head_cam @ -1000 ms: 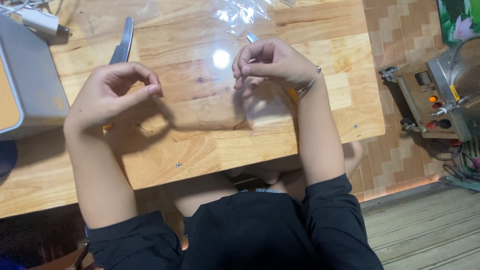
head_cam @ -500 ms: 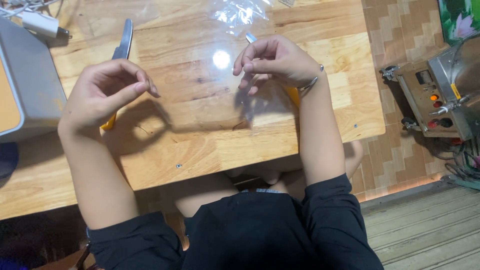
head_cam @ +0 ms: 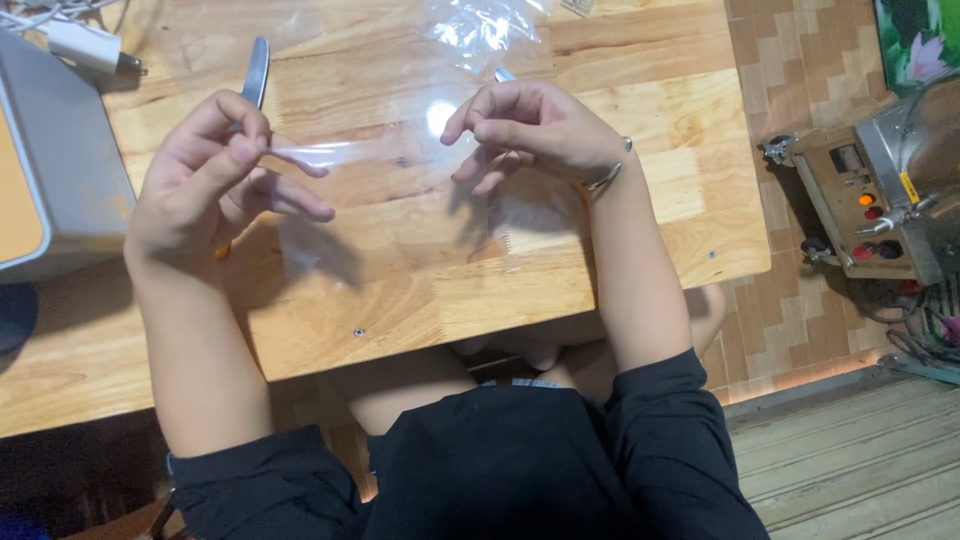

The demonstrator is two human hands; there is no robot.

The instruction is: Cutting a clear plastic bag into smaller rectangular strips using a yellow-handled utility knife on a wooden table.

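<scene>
My left hand (head_cam: 205,175) is raised over the wooden table (head_cam: 420,290) and pinches one end of a clear plastic film (head_cam: 350,150) between thumb and forefinger. The film stretches to the right toward my right hand (head_cam: 540,130), whose curled fingertips hold its other end. A thin bracelet sits on my right wrist. Both hands hover above the tabletop and their shadows fall on the wood. A small orange object (head_cam: 220,252) peeks out from under my left hand, mostly hidden.
A metal knife (head_cam: 256,72) lies at the back of the table behind my left hand. A crumpled clear plastic bag (head_cam: 480,25) lies at the back centre. A grey box (head_cam: 50,190) stands at the left edge with a white charger (head_cam: 85,45) behind it. A metal machine (head_cam: 880,190) stands on the floor to the right.
My left hand has risen slightly and drawn back to the left, so the clear film now shows stretched between the hands. My right hand has barely moved.
</scene>
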